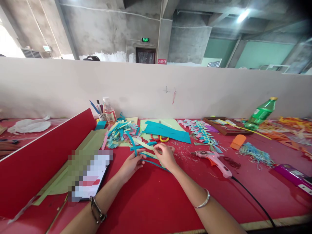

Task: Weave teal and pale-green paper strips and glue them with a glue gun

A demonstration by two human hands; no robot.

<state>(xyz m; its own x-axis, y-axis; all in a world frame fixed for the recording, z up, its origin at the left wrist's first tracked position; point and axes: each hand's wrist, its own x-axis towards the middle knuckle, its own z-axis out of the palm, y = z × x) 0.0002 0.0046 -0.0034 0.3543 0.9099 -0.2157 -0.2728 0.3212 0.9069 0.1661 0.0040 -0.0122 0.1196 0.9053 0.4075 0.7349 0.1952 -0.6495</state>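
Both left hand (131,165), right hand (166,157) pinch paper strips (144,143); tabletop (151,201) stretches to near edge (280,222).

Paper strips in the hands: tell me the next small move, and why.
Probably fold the pale strip over the teal strips with the right hand, the left hand steadying them: the right fingertips already pinch the pale strip, whose free length sticks out toward the teal ones.

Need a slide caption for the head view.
Bare left hand and right hand hold narrow teal and pale-green paper strips over a red tabletop, left of a pink glue gun.
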